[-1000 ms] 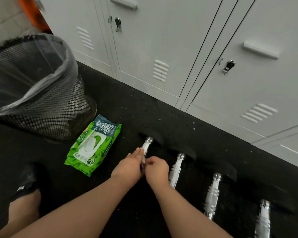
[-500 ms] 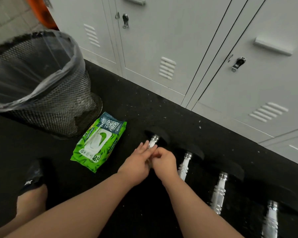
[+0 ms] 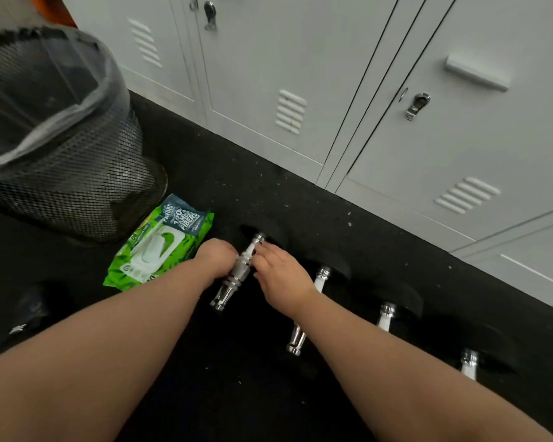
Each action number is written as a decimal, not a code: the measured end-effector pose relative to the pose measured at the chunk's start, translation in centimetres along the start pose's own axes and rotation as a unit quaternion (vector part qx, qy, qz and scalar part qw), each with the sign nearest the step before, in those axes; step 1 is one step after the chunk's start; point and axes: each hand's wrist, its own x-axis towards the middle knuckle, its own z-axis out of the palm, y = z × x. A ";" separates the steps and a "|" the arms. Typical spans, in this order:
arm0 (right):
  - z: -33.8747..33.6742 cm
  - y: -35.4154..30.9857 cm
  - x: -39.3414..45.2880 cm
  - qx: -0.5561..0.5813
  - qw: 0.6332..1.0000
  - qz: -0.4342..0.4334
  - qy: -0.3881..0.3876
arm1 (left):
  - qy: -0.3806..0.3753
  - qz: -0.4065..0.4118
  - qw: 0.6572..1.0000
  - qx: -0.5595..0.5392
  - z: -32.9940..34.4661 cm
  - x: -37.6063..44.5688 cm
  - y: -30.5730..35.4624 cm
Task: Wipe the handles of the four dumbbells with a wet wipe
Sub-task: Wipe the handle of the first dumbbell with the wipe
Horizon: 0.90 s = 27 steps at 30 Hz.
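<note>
Four dumbbells with black heads and chrome handles lie in a row on the black floor. My hands flank the leftmost dumbbell's handle [image 3: 237, 275]. My left hand [image 3: 216, 260] is against its left side, fingers curled down and hidden. My right hand [image 3: 281, 275] lies on its right side, fingertips touching the upper part of the handle. I see no wet wipe in either hand; a white patch near the handle's far end looks like a reflection. The second handle [image 3: 320, 282], third handle [image 3: 384, 320] and fourth handle [image 3: 470, 366] are partly hidden by my right forearm.
A green pack of wet wipes [image 3: 158, 247] lies flat, lid closed, just left of my left hand. A black mesh bin [image 3: 77, 173] with a clear liner stands at the left. White lockers [image 3: 300, 74] line the far edge of the floor. A dark shoe [image 3: 29, 311] shows at lower left.
My hands were together over the leftmost handle; now they have parted to either side, baring most of its chrome. The view has shifted slightly.
</note>
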 end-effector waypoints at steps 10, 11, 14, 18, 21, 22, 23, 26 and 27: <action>-2.2 -0.9 1.8 -0.076 0.995 0.007 -0.072 | -0.274 -0.097 0.948 -0.131 -0.6 0.5 -2.1; -2.8 -1.1 2.0 -0.081 0.994 0.012 -0.071 | -0.261 -0.071 0.960 -0.068 -1.1 0.5 -2.1; -3.6 -1.1 2.2 -0.082 0.993 0.011 -0.081 | -0.261 -0.043 0.962 0.072 -3.2 1.2 -2.5; -3.7 -1.4 2.0 -0.091 0.991 0.009 -0.094 | -0.262 -0.034 0.953 0.145 -2.8 0.8 -1.9; -3.6 -1.5 2.2 -0.090 0.991 0.011 -0.094 | -0.266 -0.028 0.948 0.173 -0.6 0.6 -1.9; -3.6 -1.4 2.2 -0.085 0.992 0.013 -0.095 | -0.259 -0.022 0.945 0.200 -0.4 0.5 -1.8; -3.6 -1.4 2.2 -0.078 0.992 0.018 -0.097 | -0.249 -0.025 0.940 0.233 -0.5 0.2 -1.5; -3.6 -1.2 2.1 -0.070 0.992 0.025 -0.105 | -0.176 -0.016 0.940 0.292 -1.7 -1.4 -0.5; -3.6 -1.2 2.0 -0.070 0.991 0.025 -0.108 | -0.160 0.006 0.933 0.322 -1.7 -2.0 0.0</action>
